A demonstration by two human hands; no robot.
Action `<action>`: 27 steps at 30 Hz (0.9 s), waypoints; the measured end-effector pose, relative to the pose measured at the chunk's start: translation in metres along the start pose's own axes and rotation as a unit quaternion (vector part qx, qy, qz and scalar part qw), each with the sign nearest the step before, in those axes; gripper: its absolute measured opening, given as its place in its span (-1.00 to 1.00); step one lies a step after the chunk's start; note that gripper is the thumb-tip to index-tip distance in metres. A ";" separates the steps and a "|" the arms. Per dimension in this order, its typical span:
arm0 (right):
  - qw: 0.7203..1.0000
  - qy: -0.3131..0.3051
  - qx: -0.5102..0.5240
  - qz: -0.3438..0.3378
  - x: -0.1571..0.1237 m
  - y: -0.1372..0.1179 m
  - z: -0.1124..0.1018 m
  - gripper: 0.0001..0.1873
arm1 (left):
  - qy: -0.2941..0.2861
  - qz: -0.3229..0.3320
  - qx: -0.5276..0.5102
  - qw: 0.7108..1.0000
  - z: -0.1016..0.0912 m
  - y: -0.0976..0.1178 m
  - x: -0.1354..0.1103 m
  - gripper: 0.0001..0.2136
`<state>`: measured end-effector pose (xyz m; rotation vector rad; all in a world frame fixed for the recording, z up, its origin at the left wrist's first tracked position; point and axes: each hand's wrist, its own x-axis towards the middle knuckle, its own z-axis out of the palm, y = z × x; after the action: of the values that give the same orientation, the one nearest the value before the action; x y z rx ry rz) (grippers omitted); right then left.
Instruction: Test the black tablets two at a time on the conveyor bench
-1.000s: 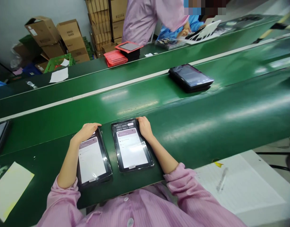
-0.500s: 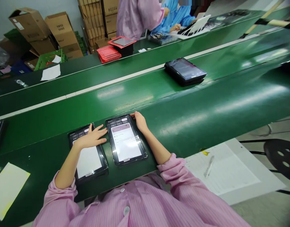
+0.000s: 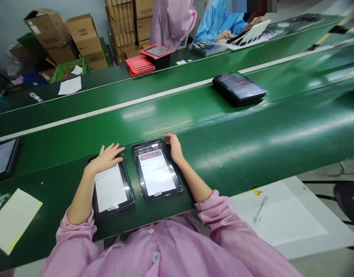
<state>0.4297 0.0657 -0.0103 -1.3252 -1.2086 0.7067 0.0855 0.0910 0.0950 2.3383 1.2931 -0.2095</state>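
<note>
Two black tablets with lit white screens lie side by side on the near green bench. My left hand (image 3: 107, 157) rests on the top end of the left tablet (image 3: 112, 190), fingers spread and flat. My right hand (image 3: 174, 147) touches the top right corner of the right tablet (image 3: 156, 169), its fingers curled lightly against the edge. Both forearms come out of pink striped sleeves.
A green conveyor belt (image 3: 177, 111) runs across, carrying a dark tablet stack (image 3: 239, 87). Another tablet (image 3: 2, 157) lies at far left, a yellow sheet (image 3: 12, 217) below it. Red cases (image 3: 140, 64), cardboard boxes (image 3: 79, 36) and two people stand beyond. A paper with a pen (image 3: 283, 219) lies right.
My left hand has shifted from the left tablet's top edge onto its screen, fingers spreading out. My right hand stays at the right tablet's corner. The view has swung slightly.
</note>
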 end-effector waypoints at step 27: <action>0.962 -0.249 -0.109 -0.036 -0.008 0.004 -0.022 0.15 | -0.015 -0.013 -0.082 0.996 -0.002 -0.042 -0.009 0.11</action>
<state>0.4486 0.0514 -0.0128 -1.3134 -1.7717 0.9073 0.0455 0.1044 0.0861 2.1741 1.2776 -0.1407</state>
